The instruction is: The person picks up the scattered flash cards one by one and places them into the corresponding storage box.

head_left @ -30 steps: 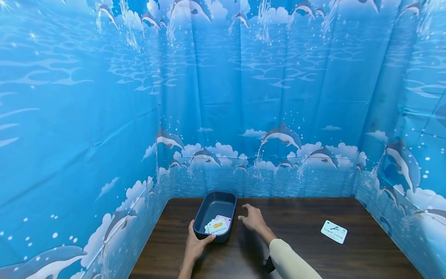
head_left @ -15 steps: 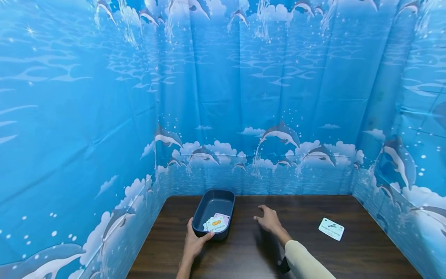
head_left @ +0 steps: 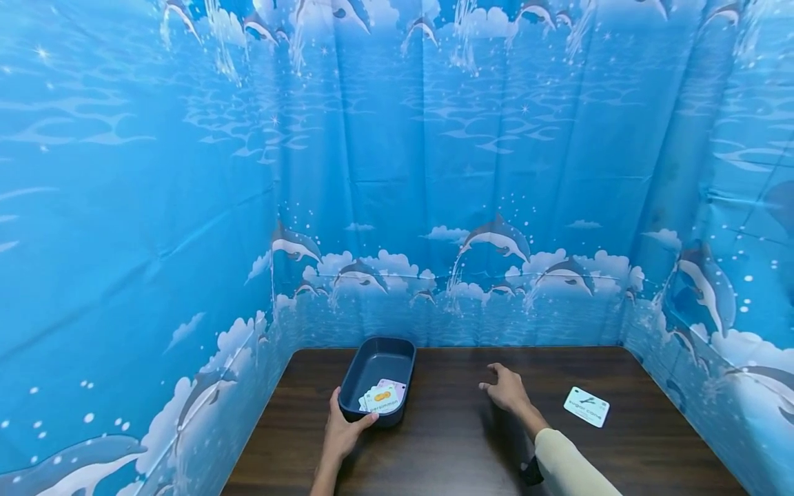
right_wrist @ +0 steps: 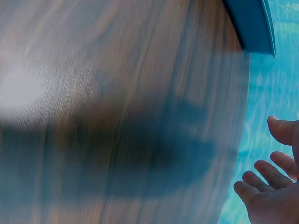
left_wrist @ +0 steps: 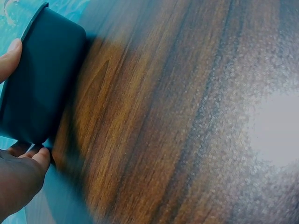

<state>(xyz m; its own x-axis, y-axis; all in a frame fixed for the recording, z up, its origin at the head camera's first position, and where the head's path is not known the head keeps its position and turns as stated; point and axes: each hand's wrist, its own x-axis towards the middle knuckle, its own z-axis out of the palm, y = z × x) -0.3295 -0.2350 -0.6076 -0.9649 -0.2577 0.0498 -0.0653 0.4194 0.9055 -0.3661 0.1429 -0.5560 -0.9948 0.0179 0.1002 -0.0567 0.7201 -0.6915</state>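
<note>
My left hand [head_left: 342, 428] grips the near left corner of a dark rectangular tray [head_left: 380, 347], its thumb over the rim. In the left wrist view the thumb lies near the rim and the other fingers reach round the tray's end [left_wrist: 46, 79]. Several cards lie in the tray, the top one a "persimmon" card [head_left: 381, 398] with an orange picture. My right hand [head_left: 510, 391] hovers over the table with nothing in its fingers, between the tray and a white "sugar cane" card [head_left: 586, 407]. In the right wrist view the right hand's fingers [right_wrist: 266, 179] are loosely spread.
The dark wood-grain table [head_left: 446, 448] has rounded far corners. Blue curtains [head_left: 397, 172] printed with dolphins and clouds stand close behind it and on both sides. A light sleeve and a black wrist strap [head_left: 531, 471] are on the right arm.
My right hand has moved to the right, away from the tray and toward the sugar cane card. The left hand keeps its hold on the tray. The whole view has shifted slightly.
</note>
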